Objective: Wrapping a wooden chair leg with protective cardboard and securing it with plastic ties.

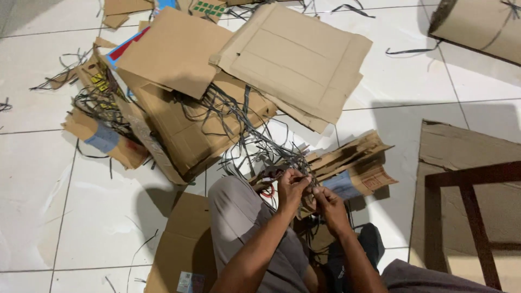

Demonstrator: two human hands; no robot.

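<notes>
- Landmark: the bent knee in grey trousers, low in the centre of the view. All positions below are given relative to it.
- Left hand: just right of the knee. Fingers curled tight and pinched on a bundle of dark straps. Grip closed, with no gap showing.
- Right hand: right of the knee, touching or almost touching the left hand. Fingers closed on the same bundle, lower down. Exactly which strands it pinches cannot be told.
- Straps: thin, flat, flexible, dark grey ribbons, tangled. They run from the hands up and left of the knee into the cardboard heap.
- Folded cardboard piece: right of the knee, just behind the hands. Brown, corrugated, crumpled, with a pale label patch.
- Cardboard heap: above the knee. Flattened brown sheets, matte, with creased and torn edges; one large clean panel lies on top to the upper right.
- Progress, as a judgement: most boxes lie flattened, and loose strap offcuts are scattered over the tile floor. The bundle in the hands is not yet untangled, and many straps remain caught in the heap.
- Flat sheet: below and left of the knee, under the leg.
- Dark wooden frame: well right of the knee, lying on another brown sheet.
- Floor: white glossy tiles with thin grout lines.
</notes>
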